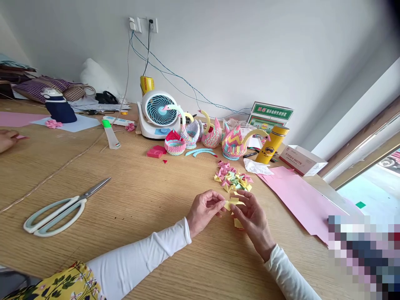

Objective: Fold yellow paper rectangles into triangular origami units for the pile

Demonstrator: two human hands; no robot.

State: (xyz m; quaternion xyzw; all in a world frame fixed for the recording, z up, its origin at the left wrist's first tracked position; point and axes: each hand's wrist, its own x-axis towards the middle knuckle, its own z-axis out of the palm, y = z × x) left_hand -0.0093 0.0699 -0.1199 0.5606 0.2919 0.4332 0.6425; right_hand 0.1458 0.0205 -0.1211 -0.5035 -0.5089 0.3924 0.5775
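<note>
Between my two hands is a small piece of folded yellow paper [231, 203]. My left hand [206, 210] pinches its left end with thumb and fingertips. On the other side my right hand [252, 216] grips it between thumb and fingers. Beneath my right hand, more yellow paper [238, 223] lies on the table, partly hidden. Just beyond my fingers sits a pile of folded paper pieces [233, 177] in pink, yellow and green. Farther back stand several folded-paper swans [233, 141] beside a small pink paper bowl [175, 143].
Large scissors [67, 210] lie at the left, near a glue bottle [111, 134]. A white fan [161, 114] stands at the back. Pink paper sheets [293, 196], a yellow flask [271, 146] and a sticky-note box [302, 160] are right. Another person's hand [8, 139] shows far left.
</note>
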